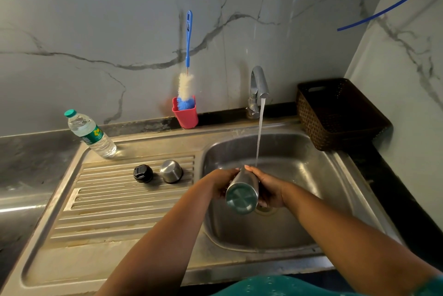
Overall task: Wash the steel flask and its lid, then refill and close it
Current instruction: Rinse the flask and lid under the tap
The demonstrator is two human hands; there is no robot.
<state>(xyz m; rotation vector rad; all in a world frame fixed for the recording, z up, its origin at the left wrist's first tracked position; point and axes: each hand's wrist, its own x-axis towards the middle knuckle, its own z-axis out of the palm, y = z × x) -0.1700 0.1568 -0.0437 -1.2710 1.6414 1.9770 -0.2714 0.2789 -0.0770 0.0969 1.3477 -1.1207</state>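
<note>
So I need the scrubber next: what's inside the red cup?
The red cup holds a bottle brush, bristles down, blue handle up. The cup's bottom is hidden.

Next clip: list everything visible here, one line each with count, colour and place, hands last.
Steel flask: 1, silver, held tilted over the sink basin under running water.
Black lid: 1, on drainboard.
Steel cup cap: 1, silver, beside black lid.
Water bottle: 1, clear, green cap, drainboard's far-left corner.
Bottle brush: 1, blue-white, in red holder.
Tap: 1, chrome, running.
Basket: 1, brown, right counter.
Sink: 1, steel.
Left hand, right hand: grip flask.
</note>
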